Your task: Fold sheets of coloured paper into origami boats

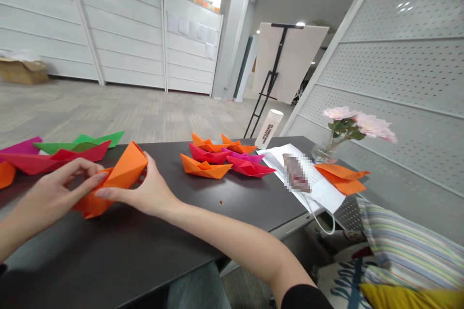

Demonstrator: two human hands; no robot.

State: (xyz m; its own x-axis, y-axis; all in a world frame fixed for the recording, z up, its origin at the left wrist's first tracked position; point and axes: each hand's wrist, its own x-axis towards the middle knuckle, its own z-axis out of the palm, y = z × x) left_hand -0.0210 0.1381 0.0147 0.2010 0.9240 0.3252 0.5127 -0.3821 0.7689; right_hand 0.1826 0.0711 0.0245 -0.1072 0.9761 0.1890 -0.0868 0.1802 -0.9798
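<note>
- The left hand [54,193] is closed in a pinch on the orange paper boat [125,169], its fingers [85,170] pressing the paper from the left.
- The right hand [139,198] grasps the same boat from the other side, its thumb [105,193] lying along the lower edge.
- The boat sits tilted over the near left part of the table [203,217]; whether it touches the table cannot be told.
- At the table's left end lie a green boat [81,142] and a long red boat [54,160], just beyond the hands.
- At the table's middle, orange boats [205,168] and pink boats [248,165] stand bunched together.
- At the table's right end are white papers [319,186], folded orange paper [340,178], and a glass vase [322,153] of pink flowers [362,123].
</note>
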